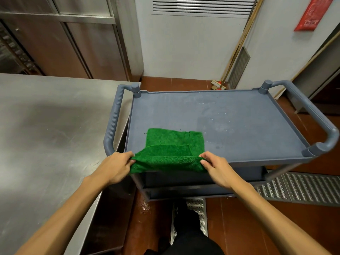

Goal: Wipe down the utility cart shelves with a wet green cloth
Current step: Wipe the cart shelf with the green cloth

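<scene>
A grey-blue utility cart stands in front of me, its top shelf (230,115) dusty with a few water drops. The green cloth (173,144) lies half on the shelf's near edge and half lifted. My left hand (116,166) pinches the cloth's near left corner. My right hand (215,165) pinches the near right corner. The cloth's near edge is stretched between both hands and folded over, hanging slightly past the cart's front rim. A lower shelf (184,192) shows dimly beneath the top one.
A steel worktable (46,135) abuts the cart's left handle (113,120). The right handle (316,115) juts toward a steel unit. A broom (219,85) leans on the far wall. Metal floor grates (303,188) run across the red tile floor. My dark shoe (185,216) is below.
</scene>
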